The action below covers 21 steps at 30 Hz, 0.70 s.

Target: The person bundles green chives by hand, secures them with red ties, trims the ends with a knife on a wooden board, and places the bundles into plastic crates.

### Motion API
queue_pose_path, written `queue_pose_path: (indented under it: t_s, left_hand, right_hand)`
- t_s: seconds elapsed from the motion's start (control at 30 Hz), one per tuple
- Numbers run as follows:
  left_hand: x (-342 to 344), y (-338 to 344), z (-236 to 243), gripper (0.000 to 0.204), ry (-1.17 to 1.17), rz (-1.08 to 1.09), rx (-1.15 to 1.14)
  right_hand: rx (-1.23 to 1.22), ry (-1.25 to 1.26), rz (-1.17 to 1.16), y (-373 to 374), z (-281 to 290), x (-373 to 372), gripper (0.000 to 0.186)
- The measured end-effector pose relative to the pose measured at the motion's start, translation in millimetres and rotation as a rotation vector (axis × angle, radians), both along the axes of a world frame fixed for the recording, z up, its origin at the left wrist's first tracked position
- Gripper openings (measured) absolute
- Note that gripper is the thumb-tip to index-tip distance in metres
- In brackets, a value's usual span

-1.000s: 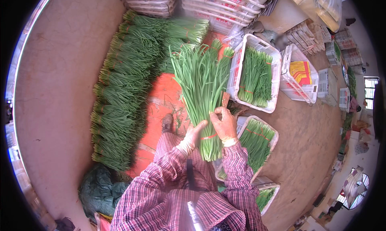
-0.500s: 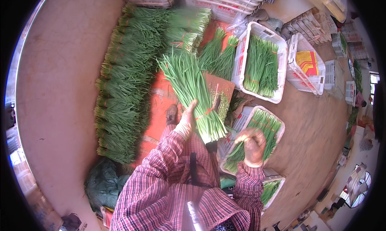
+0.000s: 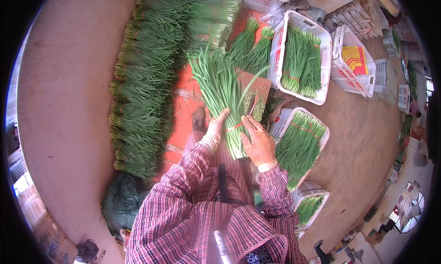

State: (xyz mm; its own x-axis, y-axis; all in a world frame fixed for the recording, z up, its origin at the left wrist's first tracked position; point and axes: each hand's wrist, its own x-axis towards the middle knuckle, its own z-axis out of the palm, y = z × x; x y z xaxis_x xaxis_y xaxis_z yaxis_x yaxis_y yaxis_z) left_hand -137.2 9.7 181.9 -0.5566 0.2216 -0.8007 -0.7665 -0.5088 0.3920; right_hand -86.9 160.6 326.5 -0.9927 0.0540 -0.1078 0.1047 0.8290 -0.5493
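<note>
A long bundle of green chives (image 3: 221, 91) lies over my lap, its cut ends toward me. My left hand (image 3: 215, 130), in a thin glove, grips the bundle from the left near its lower end. My right hand (image 3: 258, 142), also gloved, holds the same bundle from the right, where an orange band goes round the stalks. A brown cutting board (image 3: 257, 91) strewn with green trimmings lies just beyond my right hand. My plaid sleeves come in from below.
Rows of tied chive bundles (image 3: 142, 89) lie stacked on the left over an orange sheet (image 3: 186, 112). White plastic baskets (image 3: 324, 87) holding chives stand to the right; one basket (image 3: 326, 130) is beside my right knee. A dark green bag (image 3: 120, 202) lies lower left.
My right hand has come back from the basket at my right and closed on the bundle. The bundle now lies straighter in front of me.
</note>
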Motion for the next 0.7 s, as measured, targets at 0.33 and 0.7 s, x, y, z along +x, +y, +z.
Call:
queue_pose_path:
  t_s: [0.33, 0.7]
  left_hand:
    - [4, 8, 31, 0.052, 0.151, -0.056, -0.222]
    - [3, 19, 48, 0.045, 0.170, 0.012, -0.084]
  right_hand:
    - [0.080, -0.201, -0.041, -28, -33, -13, 0.026]
    - [-0.194, 0.080, -0.193, -15, -14, -35, 0.022]
